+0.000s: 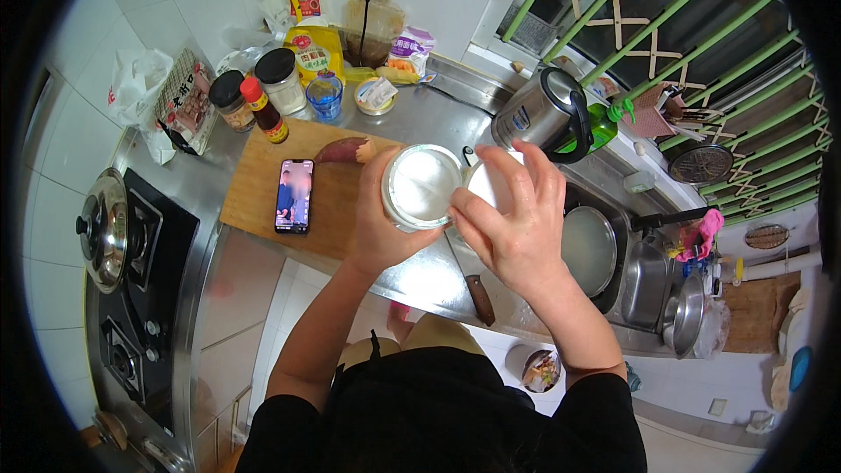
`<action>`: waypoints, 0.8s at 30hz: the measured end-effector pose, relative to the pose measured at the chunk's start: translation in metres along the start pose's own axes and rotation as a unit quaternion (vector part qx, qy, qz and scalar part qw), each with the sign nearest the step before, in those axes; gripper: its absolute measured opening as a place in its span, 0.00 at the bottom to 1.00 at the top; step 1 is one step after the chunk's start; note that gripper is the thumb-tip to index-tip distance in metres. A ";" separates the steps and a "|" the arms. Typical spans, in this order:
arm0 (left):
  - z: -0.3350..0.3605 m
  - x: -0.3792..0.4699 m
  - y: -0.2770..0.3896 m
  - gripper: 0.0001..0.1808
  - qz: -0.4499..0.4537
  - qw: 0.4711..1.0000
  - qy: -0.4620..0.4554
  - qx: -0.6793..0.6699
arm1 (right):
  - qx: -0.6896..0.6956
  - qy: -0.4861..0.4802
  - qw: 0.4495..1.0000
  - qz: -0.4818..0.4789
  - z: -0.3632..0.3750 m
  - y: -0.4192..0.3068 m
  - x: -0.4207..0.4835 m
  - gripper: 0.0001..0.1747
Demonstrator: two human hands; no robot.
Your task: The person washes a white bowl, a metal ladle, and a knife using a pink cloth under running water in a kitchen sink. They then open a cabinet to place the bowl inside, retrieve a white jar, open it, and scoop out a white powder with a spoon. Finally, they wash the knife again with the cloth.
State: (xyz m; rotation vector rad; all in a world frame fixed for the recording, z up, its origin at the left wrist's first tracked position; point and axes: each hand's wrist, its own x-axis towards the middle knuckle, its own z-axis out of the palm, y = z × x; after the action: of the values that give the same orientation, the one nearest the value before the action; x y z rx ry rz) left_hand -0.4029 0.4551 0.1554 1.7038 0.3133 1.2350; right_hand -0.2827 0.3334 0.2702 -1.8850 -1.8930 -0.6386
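Observation:
My left hand (387, 236) is closed around a round tub (422, 185) with a whitish top, held above the right end of the wooden cutting board (253, 200). Just to its right, my right hand (512, 223) grips a white lid (489, 185) at the tub's rim, its fingertips near the edge. On the board, behind my left hand, lies a purple-skinned sweet potato (340, 150) with a torn end. A phone (294, 196) with a lit screen rests left of it. Below my right hand, a cleaver's wooden handle (480, 299) points toward me.
Jars, a sauce bottle (264, 110) and a blue glass (324, 97) line the board's back edge. An electric kettle (542, 112) stands at back right, before the sink (640, 282) with a water-filled pot (589, 251). A gas stove (141, 289) with a lidded pan (108, 230) is at left.

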 end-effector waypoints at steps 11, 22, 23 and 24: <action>-0.051 -0.034 -0.015 0.56 -0.110 0.992 0.057 0.038 | 0.619 -0.081 0.487 0.611 0.130 0.027 -0.118 0.27; -0.070 -0.051 -0.009 0.55 -0.163 0.982 0.093 0.029 | 0.141 0.010 0.954 0.264 0.249 -0.026 -0.095 0.20; -0.066 -0.051 -0.009 0.54 -0.140 0.986 0.082 0.042 | 0.242 0.020 0.919 0.312 0.249 -0.022 -0.103 0.19; -0.070 -0.054 -0.010 0.54 -0.116 0.987 0.087 0.068 | 0.355 0.023 0.870 0.341 0.213 -0.031 -0.077 0.18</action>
State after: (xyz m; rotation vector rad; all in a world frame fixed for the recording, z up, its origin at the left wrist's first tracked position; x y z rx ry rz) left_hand -0.4824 0.4624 0.1164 1.6237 0.6957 1.2115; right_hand -0.3036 0.3927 0.0505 -1.7913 -1.0508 0.2244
